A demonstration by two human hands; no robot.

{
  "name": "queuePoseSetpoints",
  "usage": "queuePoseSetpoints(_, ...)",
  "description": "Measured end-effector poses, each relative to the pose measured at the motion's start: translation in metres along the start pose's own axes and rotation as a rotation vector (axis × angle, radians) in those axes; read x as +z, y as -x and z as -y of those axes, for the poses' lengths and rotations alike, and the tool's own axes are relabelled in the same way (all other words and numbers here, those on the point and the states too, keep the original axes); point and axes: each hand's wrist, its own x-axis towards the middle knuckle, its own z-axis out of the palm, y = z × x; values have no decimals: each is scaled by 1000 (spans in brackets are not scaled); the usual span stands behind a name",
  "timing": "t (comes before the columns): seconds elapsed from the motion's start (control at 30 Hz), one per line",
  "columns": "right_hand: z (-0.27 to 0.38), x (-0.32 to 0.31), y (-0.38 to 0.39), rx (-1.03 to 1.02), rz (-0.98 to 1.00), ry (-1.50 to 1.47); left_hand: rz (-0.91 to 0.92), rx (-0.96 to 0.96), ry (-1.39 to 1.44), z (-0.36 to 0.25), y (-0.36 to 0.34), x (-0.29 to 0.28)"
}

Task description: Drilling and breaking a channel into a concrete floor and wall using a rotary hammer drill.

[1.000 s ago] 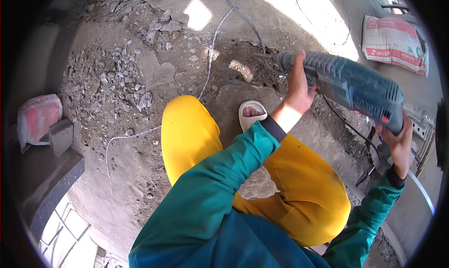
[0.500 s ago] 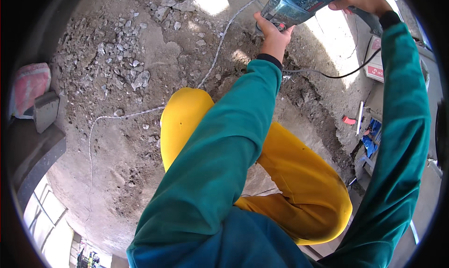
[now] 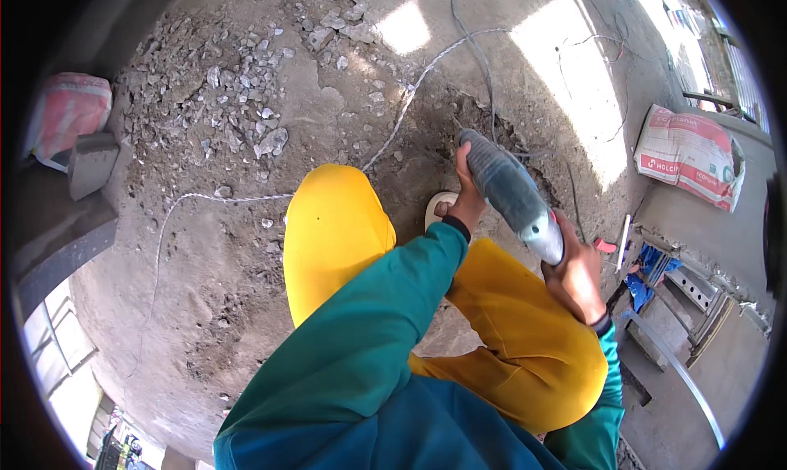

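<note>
A dark teal hammer drill point(image 3: 510, 183) is held in both hands, low over the broken ground and tilted with its front end toward the far left. My left hand point(image 3: 467, 187) grips it near the front, thumb up along its side. Behind it, my right hand point(image 3: 575, 271) is closed round the rear handle, just above my bent right knee. Just past the drill's front end lies dug-up dirt point(image 3: 447, 117); whether a bit touches it I cannot make out. A dark cable point(image 3: 484, 64) runs across the ground beyond the drill.
A twisted pale rope point(image 3: 410, 88) crosses the dirt. Rubble point(image 3: 225, 93) lies at far left. A red-and-white sack point(image 3: 689, 154) stands at right, near a blue plastic scrap point(image 3: 643, 285) and a metal strip point(image 3: 680, 371). Another sack point(image 3: 75, 113) and a block point(image 3: 92, 165) sit at left.
The hammer drill has come down and toward me from the far right, turning so its front points away. My right arm has drawn back near my knee; both hands keep their hold.
</note>
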Motion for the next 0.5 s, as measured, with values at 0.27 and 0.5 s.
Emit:
queuePoseSetpoints(0.27, -26, -133, 30, 169, -31, -131, -611, -163, -168, 54, 57, 111)
queuePoseSetpoints(0.5, 6, -145, -57, 16, -70, -222, -394, -51, -192, -16, -8, 133)
